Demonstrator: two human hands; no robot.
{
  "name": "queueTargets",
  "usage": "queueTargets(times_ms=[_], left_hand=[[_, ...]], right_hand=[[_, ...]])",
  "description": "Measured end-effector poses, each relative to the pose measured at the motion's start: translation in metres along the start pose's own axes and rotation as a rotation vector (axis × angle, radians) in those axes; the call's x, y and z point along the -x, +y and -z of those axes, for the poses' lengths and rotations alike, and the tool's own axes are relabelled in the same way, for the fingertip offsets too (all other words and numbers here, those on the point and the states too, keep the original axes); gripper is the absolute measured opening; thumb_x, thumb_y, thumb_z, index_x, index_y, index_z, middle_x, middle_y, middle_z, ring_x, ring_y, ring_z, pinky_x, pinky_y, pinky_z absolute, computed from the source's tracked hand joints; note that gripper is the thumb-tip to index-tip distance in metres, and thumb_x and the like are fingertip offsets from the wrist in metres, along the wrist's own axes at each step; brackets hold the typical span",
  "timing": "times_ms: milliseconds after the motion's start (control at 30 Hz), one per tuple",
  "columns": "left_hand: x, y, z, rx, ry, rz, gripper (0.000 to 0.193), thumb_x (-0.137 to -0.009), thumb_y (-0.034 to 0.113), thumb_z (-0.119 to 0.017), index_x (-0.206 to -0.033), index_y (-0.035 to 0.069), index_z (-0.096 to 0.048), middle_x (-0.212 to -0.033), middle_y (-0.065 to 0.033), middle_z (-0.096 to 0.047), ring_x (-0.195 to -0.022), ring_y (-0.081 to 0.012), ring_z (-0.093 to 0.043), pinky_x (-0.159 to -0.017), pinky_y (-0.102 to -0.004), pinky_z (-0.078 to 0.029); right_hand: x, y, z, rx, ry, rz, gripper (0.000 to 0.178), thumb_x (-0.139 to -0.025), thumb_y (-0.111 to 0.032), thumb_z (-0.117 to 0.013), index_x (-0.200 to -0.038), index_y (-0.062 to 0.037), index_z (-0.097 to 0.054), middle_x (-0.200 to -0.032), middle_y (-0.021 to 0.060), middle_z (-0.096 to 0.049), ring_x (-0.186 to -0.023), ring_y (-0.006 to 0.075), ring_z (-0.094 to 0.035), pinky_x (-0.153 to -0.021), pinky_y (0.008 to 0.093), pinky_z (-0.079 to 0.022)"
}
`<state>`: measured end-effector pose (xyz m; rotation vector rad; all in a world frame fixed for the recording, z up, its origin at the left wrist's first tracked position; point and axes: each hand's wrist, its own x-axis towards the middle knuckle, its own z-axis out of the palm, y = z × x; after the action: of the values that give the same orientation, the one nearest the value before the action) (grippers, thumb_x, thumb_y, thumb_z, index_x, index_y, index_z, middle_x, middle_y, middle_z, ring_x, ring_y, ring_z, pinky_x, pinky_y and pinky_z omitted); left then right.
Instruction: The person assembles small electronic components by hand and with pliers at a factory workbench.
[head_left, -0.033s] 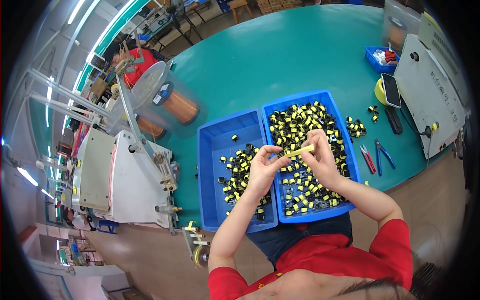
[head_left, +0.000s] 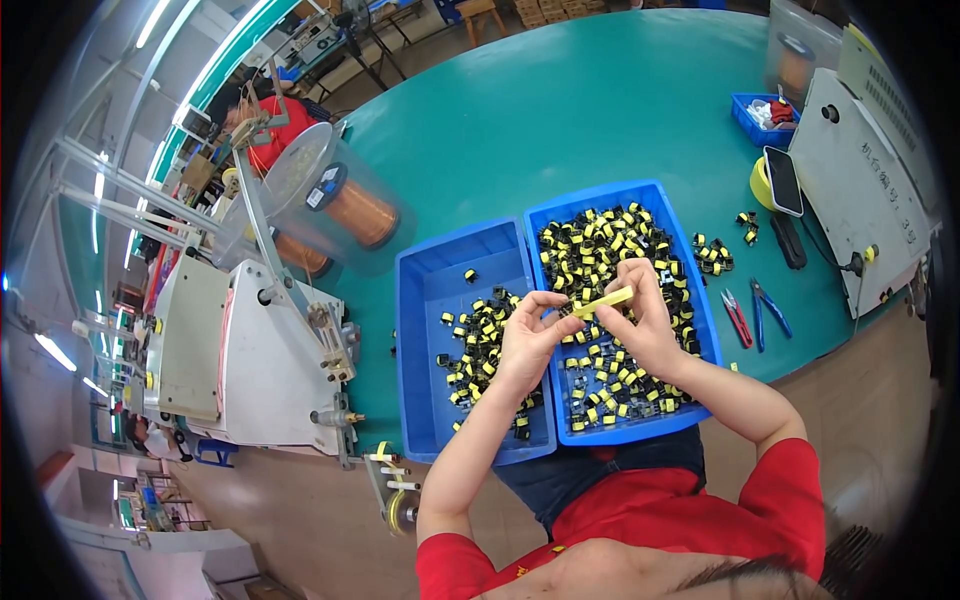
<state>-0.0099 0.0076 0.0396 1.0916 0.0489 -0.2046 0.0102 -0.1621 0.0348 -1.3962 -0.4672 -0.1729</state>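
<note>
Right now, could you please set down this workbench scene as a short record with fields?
Hands: left hand and right hand hold a narrow yellow strip
Left bin: blue rectangular plastic, partly filled with small black-and-yellow parts
Right bin: blue rectangular plastic, fuller of the same parts
Beside right bin: red-handled cutters, blue-handled pliers
Surface: smooth green tabletop

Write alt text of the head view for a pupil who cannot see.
A person's left hand and right hand pinch a yellow strip above two blue trays of small black and yellow parts. Red and blue handled tools lie to the right on a green table.
</note>
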Motion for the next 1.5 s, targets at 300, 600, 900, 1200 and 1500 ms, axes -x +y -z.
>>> queueTargets(times_ms=[300,600,900,1200,1500], left_hand=[[0.005,-0.003,-0.008,0.034,-0.062,-0.022,0.029,-0.079,0.001,-0.066,-0.102,0.002,-0.047,-0.105,-0.0064,-0.049,-0.092,-0.0142,-0.056,-0.084,-0.0291,-0.049],[0.006,-0.004,-0.003,0.097,-0.169,0.085,0.03,-0.081,0.0,-0.063,-0.105,0.003,-0.047,-0.107,-0.0045,-0.047,-0.095,-0.015,-0.055,-0.083,-0.0294,-0.049],[0.004,-0.012,0.001,0.294,-0.273,0.141,0.03,-0.083,0.004,-0.062,-0.11,0.006,-0.047,-0.112,-0.0042,-0.049,-0.097,-0.0168,-0.055,-0.086,-0.0301,-0.046],[0.004,-0.015,-0.003,0.354,-0.289,0.18,0.036,-0.085,0.012,-0.062,-0.116,0.002,-0.046,-0.106,-0.0059,-0.053,-0.097,-0.0148,-0.053,-0.089,-0.0297,-0.041],[0.005,-0.017,-0.006,0.245,-0.225,0.154,0.038,-0.086,0.013,-0.061,-0.118,0.0,-0.047,-0.102,-0.0055,-0.053,-0.092,-0.0148,-0.051,-0.084,-0.0292,-0.042]], right_hand=[[0.0,0.007,-0.003,0.02,-0.005,-0.115,0.048,-0.075,-0.006,-0.07,-0.101,-0.007,-0.03,-0.091,0.0048,-0.04,-0.076,0.009,-0.047,-0.064,0.023,-0.041],[-0.001,0.001,-0.005,0.061,-0.009,-0.088,0.039,-0.077,0.008,-0.059,-0.094,-0.0079,-0.028,-0.092,0.0032,-0.029,-0.079,0.0103,-0.043,-0.068,0.0242,-0.042],[0.0,0.001,-0.006,0.117,-0.028,-0.061,0.034,-0.078,0.01,-0.053,-0.091,-0.0065,-0.026,-0.094,0.0048,-0.028,-0.08,0.0109,-0.045,-0.067,0.0239,-0.041],[0.003,0.005,-0.005,0.26,-0.038,0.253,0.034,-0.078,0.011,-0.054,-0.086,-0.0071,-0.026,-0.091,0.0077,-0.032,-0.074,0.013,-0.044,-0.062,0.0253,-0.038],[0.003,0.008,-0.005,0.351,0.014,0.369,0.032,-0.077,0.006,-0.06,-0.082,-0.0056,-0.03,-0.086,0.0107,-0.039,-0.07,0.0178,-0.043,-0.06,0.0282,-0.037]])
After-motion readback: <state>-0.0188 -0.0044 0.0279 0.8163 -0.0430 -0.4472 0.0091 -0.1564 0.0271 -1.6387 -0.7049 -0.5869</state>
